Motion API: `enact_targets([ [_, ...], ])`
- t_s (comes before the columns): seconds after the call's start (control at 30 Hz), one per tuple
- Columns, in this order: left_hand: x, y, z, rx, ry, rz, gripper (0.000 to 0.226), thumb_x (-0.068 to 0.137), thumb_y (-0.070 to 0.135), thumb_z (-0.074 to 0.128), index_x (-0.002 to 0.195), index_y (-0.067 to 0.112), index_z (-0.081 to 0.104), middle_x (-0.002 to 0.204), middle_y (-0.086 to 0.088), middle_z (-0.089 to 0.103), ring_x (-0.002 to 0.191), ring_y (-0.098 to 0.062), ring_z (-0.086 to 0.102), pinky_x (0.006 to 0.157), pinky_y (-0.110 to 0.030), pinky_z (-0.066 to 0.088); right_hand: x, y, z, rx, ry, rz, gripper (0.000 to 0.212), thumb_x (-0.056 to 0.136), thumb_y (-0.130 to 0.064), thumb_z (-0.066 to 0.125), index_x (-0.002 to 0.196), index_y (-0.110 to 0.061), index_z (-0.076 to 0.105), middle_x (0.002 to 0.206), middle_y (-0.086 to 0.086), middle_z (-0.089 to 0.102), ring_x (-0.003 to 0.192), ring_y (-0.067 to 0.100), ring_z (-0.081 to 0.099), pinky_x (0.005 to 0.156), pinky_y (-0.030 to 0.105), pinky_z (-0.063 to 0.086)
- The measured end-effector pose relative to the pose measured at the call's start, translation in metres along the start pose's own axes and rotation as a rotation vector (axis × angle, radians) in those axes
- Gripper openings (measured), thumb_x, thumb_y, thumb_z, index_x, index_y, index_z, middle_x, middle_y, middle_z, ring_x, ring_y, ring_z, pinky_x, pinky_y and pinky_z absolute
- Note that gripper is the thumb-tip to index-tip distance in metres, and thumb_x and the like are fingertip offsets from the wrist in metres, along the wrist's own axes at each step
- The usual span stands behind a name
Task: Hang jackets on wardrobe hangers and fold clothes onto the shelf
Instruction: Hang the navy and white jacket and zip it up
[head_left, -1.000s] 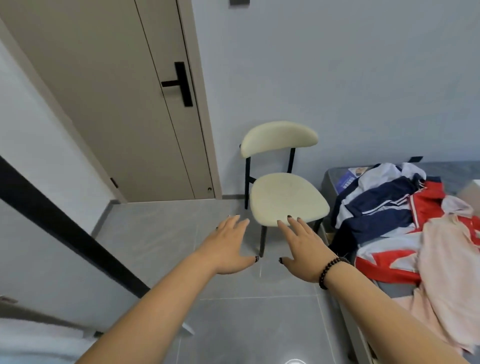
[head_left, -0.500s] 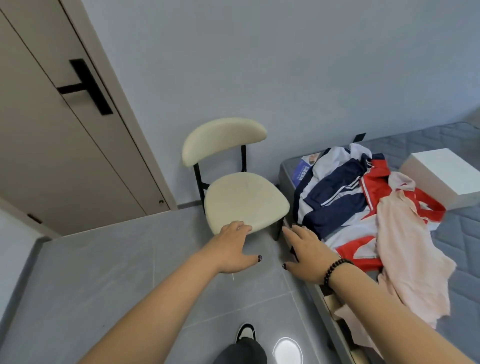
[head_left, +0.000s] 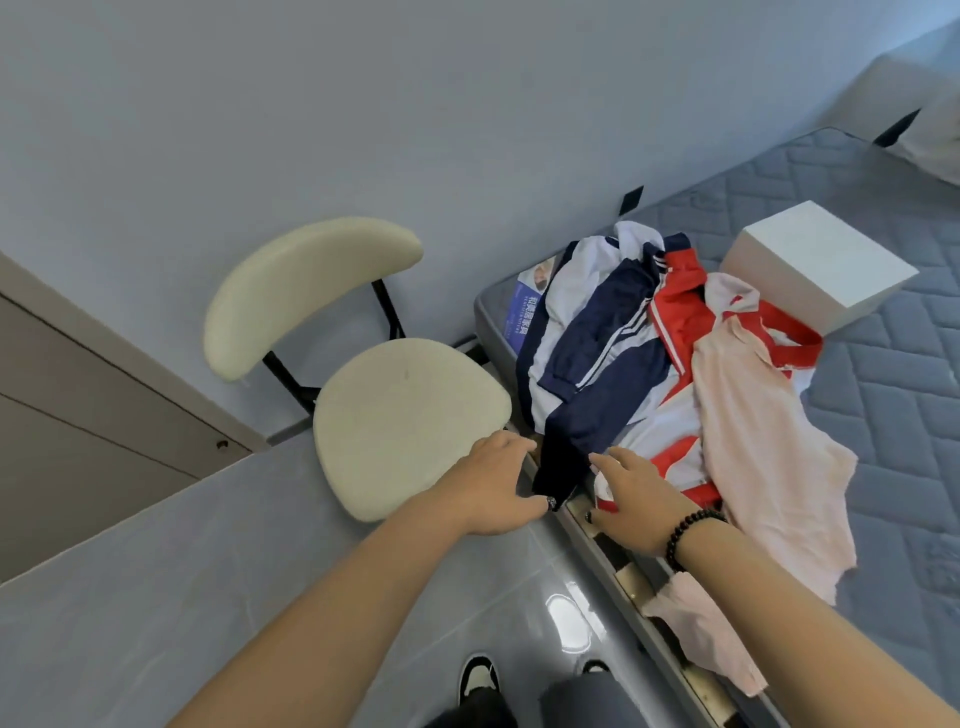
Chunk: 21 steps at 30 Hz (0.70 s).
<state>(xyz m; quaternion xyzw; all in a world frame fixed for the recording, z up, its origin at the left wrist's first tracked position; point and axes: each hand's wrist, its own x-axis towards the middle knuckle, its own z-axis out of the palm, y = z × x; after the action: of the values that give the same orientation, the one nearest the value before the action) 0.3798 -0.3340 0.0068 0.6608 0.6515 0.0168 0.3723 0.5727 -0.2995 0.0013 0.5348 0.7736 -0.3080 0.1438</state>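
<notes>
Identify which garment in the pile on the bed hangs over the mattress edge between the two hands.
The navy and white striped jacket: its dark sleeve drops over the edge. The red and white jacket and pale pink top lie further right.

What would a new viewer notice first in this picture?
First, the bright heap of clothes at the bed's corner: a navy and white jacket, a red and white jacket and a pink garment. Both hands, left hand and right hand, reach toward it, beside a cream chair.

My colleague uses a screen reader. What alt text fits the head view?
Two open hands, left hand and right hand, reach toward a navy, white and red jacket pile at the edge of a grey mattress, beside a cream chair.
</notes>
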Motion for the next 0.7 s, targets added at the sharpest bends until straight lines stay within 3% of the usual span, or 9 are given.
enact_targets([
  [0.23, 0.102, 0.037, 0.030, -0.047, -0.087, -0.045, 0.071, 0.088, 0.039, 0.061, 0.149, 0.017, 0.029, 0.154, -0.001, 0.026, 0.141, -0.020, 0.026, 0.114, -0.036, 0.028, 0.064, 0.096, -0.017, 0.050, -0.100, 0.066, 0.068, 0.091, -0.028, 0.054, 0.149, -0.015, 0.021, 0.156, 0.008, 0.016, 0.142, 0.028, 0.021, 0.114, 0.037, 0.026],
  [0.53, 0.248, 0.068, 0.116, -0.226, -0.164, -0.239, 0.056, 0.089, 0.033, 0.059, 0.139, 0.016, 0.039, 0.143, -0.003, 0.036, 0.128, -0.021, 0.039, 0.107, -0.037, 0.037, 0.160, 0.216, -0.021, 0.089, -0.228, 0.054, 0.068, 0.091, -0.027, 0.056, 0.149, -0.013, 0.022, 0.154, 0.008, 0.020, 0.141, 0.026, 0.024, 0.115, 0.034, 0.024],
  [0.7, 0.320, 0.066, 0.168, -0.294, -0.158, -0.374, 0.065, 0.090, 0.030, 0.059, 0.146, 0.013, 0.031, 0.147, -0.007, 0.031, 0.131, -0.025, 0.039, 0.106, -0.037, 0.037, 0.212, 0.266, -0.011, 0.126, -0.250, 0.055, 0.068, 0.093, -0.025, 0.054, 0.150, -0.011, 0.019, 0.152, 0.008, 0.022, 0.139, 0.025, 0.028, 0.112, 0.032, 0.028],
])
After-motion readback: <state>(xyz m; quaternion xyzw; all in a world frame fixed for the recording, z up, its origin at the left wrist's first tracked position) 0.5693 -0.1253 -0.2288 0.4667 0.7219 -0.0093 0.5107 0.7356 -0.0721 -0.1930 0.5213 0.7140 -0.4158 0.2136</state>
